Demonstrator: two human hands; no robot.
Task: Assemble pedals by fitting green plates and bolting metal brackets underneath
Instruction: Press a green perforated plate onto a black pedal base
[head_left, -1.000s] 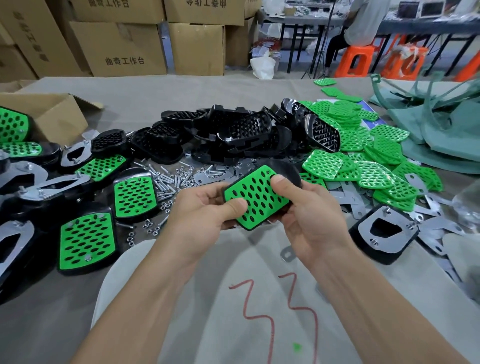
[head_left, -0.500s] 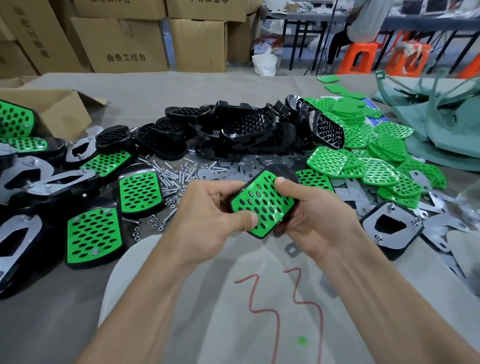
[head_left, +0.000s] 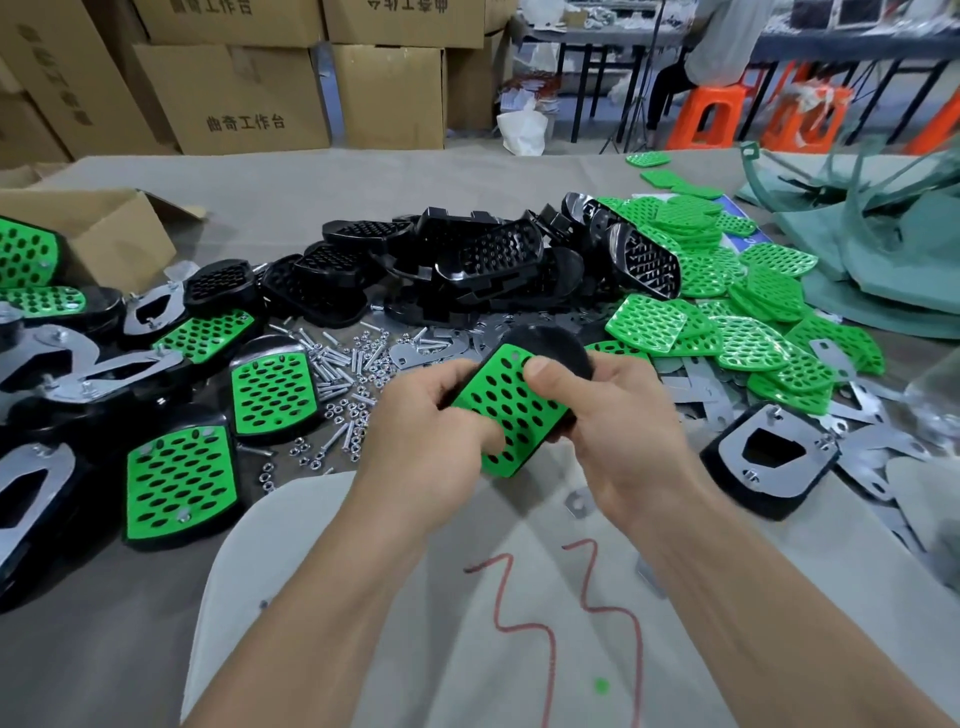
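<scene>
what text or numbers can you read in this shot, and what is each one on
"曲奇工作台": printed in black on the front of the cardboard box behind the table.
"33": drawn by hand in red on the pale cloth; it may be only two squiggles.
Top boxes: the print is cut off by the frame edge and cannot be read.
Left boxes: the print is too blurred to read.

1. Printed in black on the front of a cardboard box (head_left: 234, 98) behind the surface (head_left: 363, 192): "曲奇工作台".
2. Drawn in red on the pale sheet (head_left: 457, 675) nearest the camera: two zigzag strokes, readable as "33".
3. On the upper boxes (head_left: 405, 21): print cut off at the top edge.
4. On the left box (head_left: 57, 78): too blurred to read.
</scene>
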